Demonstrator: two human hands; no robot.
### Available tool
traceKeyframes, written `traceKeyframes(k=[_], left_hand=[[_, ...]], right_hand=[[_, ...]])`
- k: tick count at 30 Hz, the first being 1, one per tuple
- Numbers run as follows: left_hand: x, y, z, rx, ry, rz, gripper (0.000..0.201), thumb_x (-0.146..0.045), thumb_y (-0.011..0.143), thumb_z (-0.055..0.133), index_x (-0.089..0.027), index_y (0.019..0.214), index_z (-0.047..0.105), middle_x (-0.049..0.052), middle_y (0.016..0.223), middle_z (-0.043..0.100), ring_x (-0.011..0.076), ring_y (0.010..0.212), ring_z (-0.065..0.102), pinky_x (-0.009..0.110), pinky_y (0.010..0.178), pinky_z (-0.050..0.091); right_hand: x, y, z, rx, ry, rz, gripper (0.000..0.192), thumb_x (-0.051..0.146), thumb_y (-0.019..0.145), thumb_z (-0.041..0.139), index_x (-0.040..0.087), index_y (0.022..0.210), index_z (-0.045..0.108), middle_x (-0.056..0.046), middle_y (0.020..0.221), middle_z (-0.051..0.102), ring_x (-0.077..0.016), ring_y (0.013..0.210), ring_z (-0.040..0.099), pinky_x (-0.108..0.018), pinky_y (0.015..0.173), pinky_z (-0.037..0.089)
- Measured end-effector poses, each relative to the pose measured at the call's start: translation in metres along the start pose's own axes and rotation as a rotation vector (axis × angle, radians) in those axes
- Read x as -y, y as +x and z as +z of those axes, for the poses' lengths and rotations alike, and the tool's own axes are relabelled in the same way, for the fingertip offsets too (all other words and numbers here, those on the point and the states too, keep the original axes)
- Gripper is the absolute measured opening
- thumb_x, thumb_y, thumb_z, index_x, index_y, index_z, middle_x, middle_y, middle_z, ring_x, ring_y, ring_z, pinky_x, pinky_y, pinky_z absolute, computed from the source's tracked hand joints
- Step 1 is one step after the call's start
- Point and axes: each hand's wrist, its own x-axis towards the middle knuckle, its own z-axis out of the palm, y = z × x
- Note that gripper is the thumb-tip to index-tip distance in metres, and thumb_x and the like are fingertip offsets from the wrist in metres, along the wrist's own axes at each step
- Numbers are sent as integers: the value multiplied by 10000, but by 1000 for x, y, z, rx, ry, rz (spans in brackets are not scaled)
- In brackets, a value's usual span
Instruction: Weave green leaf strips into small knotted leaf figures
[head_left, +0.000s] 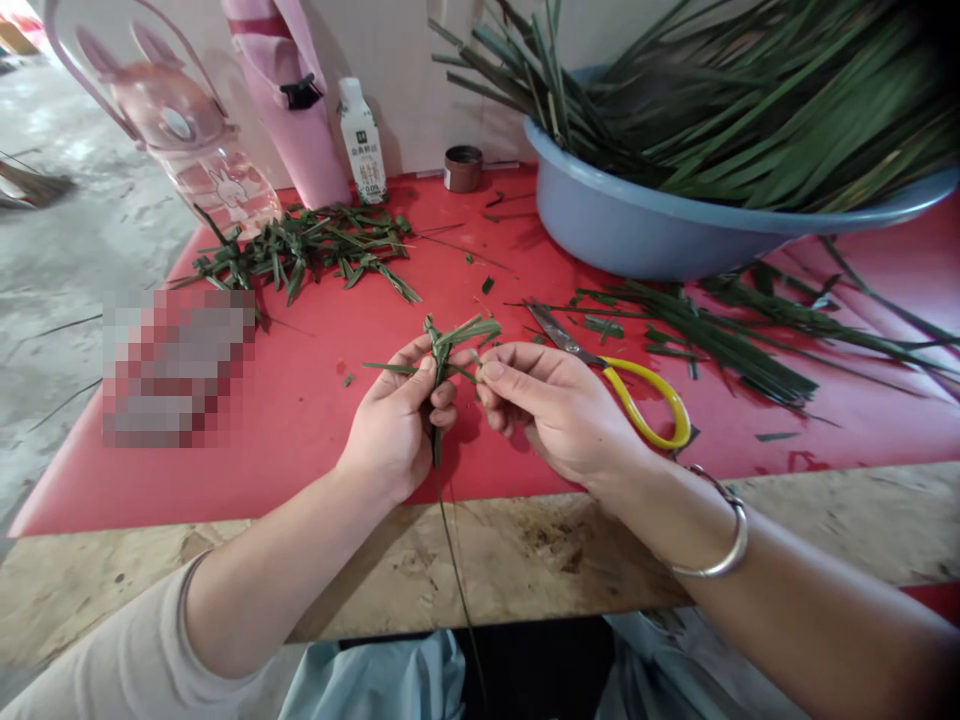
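Scissors (pixel 598 360) right of leaf piece (pixel 442 350), basin (pixel 637 225) behind scissors

From where I stand, the only lettering I can pick out is on the small white bottle (pixel 363 145) at the back of the red-covered surface (pixel 300 440). Its front carries a dark square mark, then a line of Chinese characters that seems to begin 金典; the smaller characters beneath are too blurred for me. Low on the bottle I make out what looks like 0.09. The little brown pot (pixel 463 170) nearby has a pale label, illegible from here.
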Motion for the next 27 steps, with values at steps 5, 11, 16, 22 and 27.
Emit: traceKeyframes(k=[5,11,16,22,27], left_hand=[[-2,1,0,35,40,-12,155,-116,797,519,-163,944,509,-2,724,549,27,464,380,130,412,287],[5,3,-3,16,498,281,246,-217,796,568,-189,1029,496,-38,605,500,70,503,454,169,471,346],[1,-7,4,-51,664,460,185,-236,814,524,-194,986,471,9,785,589,96,618,528,218,605,431],[4,-30,23,-115,652,549,109,-237,795,516,-189,875,461,4,755,559,119,686,546,230,645,441],[12,-26,19,-144,569,478,59,-217,739,538,-175,745,496,-2,658,559,122,620,534,220,588,431]], right_hand=[[2,0,-6,-5,11,-104,161,331,783,607,178,772,559,14,663,617,-85,540,576,-174,437,422],[1,-6,2,-2,-234,-224,129,302,812,574,179,850,574,-12,708,643,-101,583,581,-192,470,447],[8,-16,14,-148,-536,-481,106,243,855,500,184,819,580,-32,744,599,-138,682,582,-253,593,475],[17,-31,29,-141,-686,-708,114,141,867,425,196,856,524,-42,843,566,-136,763,554,-256,685,460],[24,-25,35,-46,-733,-491,134,123,798,477,190,914,480,-2,765,518,-118,682,527,-220,615,447]])
